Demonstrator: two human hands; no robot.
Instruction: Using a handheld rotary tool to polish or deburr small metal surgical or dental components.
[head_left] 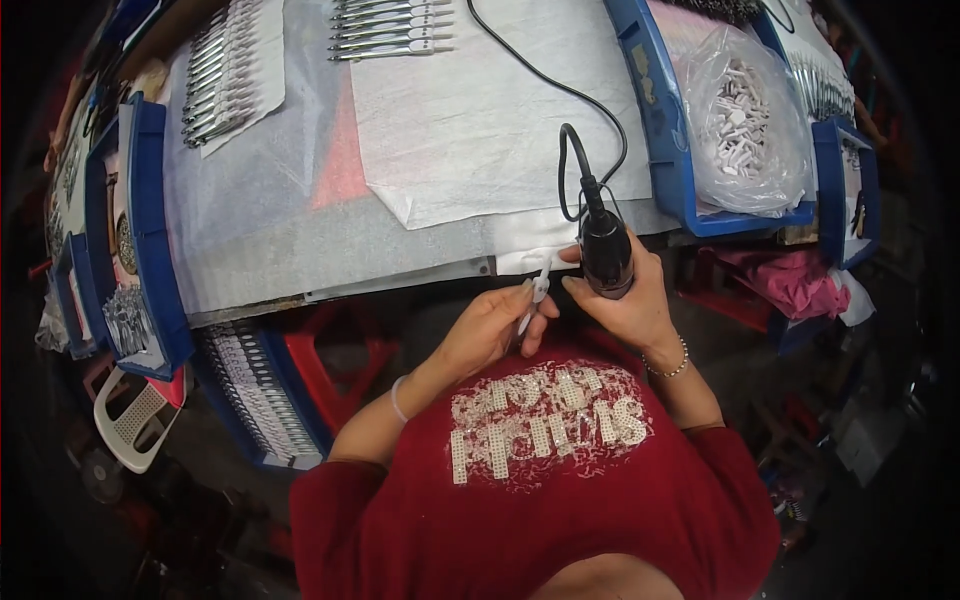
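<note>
My left hand (507, 315) is closed around a slim white piece (540, 289) with a pointed end, held upright just off the table's front edge. Its fingers hide part of the piece. My right hand (640, 302) wraps around a black corded electric screwdriver (606, 256), close to the right of the white piece. The cord leaves the tool's upper end; its working tip is hidden. Under the work spot, a small white sheet (530, 228) lies at the table edge.
A black cable (545, 75) loops over white paper (440, 130). Slim silver-and-white pieces (392, 30) lie in rows at the back. On the right, a blue bin (665, 170) holds a bag of small white parts (740, 120). Blue trays (150, 190) line the left.
</note>
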